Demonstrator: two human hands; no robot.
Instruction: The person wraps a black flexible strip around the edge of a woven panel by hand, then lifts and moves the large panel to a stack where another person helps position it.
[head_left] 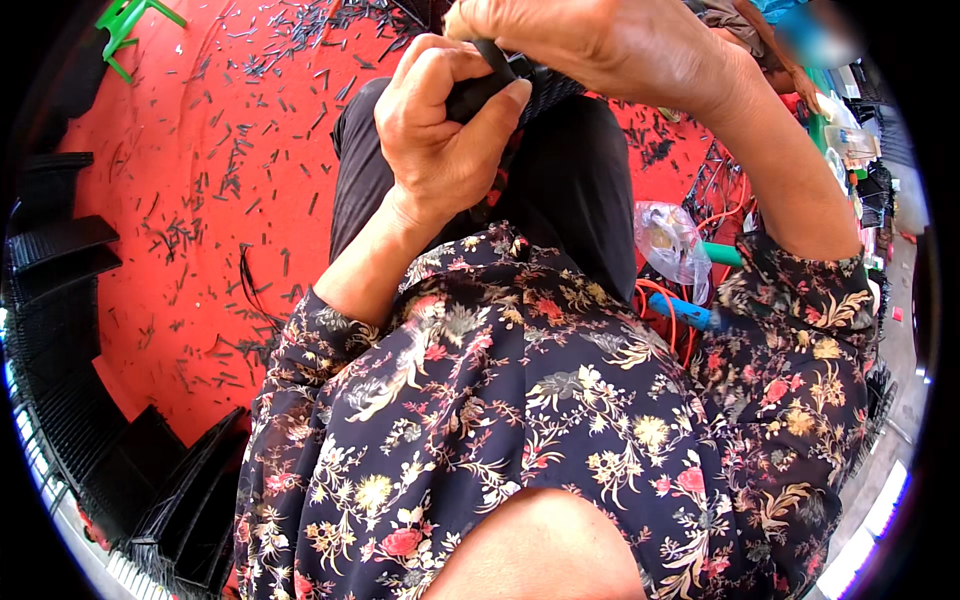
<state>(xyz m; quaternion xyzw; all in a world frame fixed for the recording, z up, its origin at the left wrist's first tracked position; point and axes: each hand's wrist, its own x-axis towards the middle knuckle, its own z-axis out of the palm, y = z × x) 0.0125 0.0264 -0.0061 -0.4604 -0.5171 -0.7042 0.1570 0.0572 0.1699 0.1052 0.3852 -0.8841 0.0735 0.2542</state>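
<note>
Both hands on black piece (500, 85), black offcuts (250, 130) littering red floor (180, 250)

Both hands meet above the lap: the left hand (440, 130) wraps its fingers (500, 105) around a black object (490, 85) (its shape mostly hidden), and the right hand (600, 45) covers it from above. Black slivers (230, 180) litter the red floor (170, 250). Black ribbed trays (60, 300) stack at left.
</note>
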